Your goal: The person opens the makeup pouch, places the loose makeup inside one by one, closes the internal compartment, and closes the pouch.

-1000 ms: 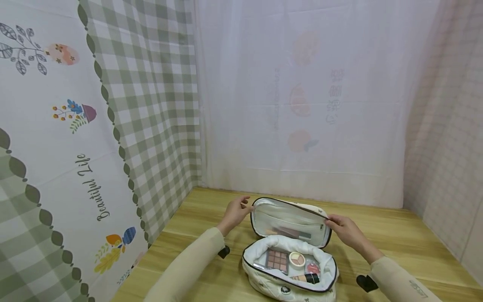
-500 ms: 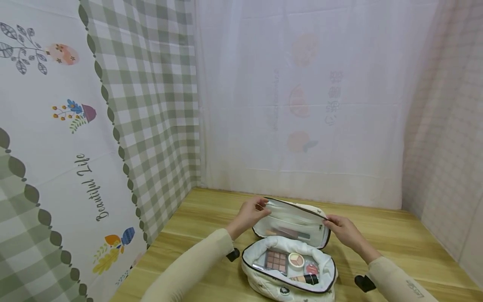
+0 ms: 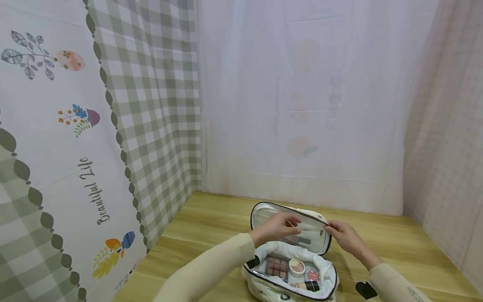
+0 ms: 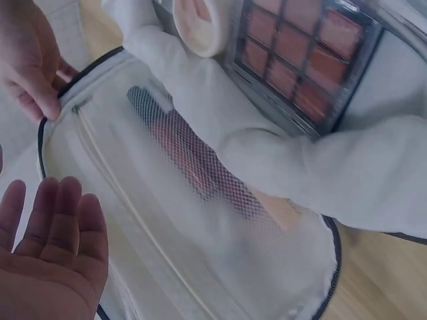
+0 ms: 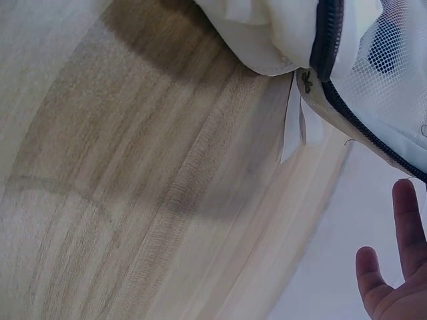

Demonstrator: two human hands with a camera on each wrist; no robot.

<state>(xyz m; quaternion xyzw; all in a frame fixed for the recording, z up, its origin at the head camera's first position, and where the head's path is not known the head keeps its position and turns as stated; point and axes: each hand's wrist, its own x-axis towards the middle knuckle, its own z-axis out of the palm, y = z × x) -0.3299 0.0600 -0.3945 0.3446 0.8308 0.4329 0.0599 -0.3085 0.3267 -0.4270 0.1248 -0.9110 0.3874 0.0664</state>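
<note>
A cream makeup bag [image 3: 256,288] stands unzipped, its lid [image 3: 264,212] raised behind it. My right hand [image 3: 345,238] pinches the upper right edge of the lid. Across the inside of the lid reaches my left hand [image 3: 277,226], fingers loosely bent and holding nothing. In the left wrist view the fingers lie close to the zipped mesh pocket [image 4: 120,173], through which a long slim item [image 4: 190,150] shows. Inside the bag lie an eyeshadow palette [image 3: 277,267], a round three-colour compact [image 3: 297,267], a pink blush [image 3: 312,275] and a black-capped tube [image 3: 311,286].
The bag stands on a wood-grain table [image 3: 211,214]. A white curtain [image 3: 245,126] hangs behind the table, and a green checked cloth [image 3: 151,105] covers the left side. Black wrist straps show at both sleeves.
My left hand has moved right, from the lid's upper left edge to in front of its pocket. My right hand keeps holding the lid. The head view has tilted slightly up.
</note>
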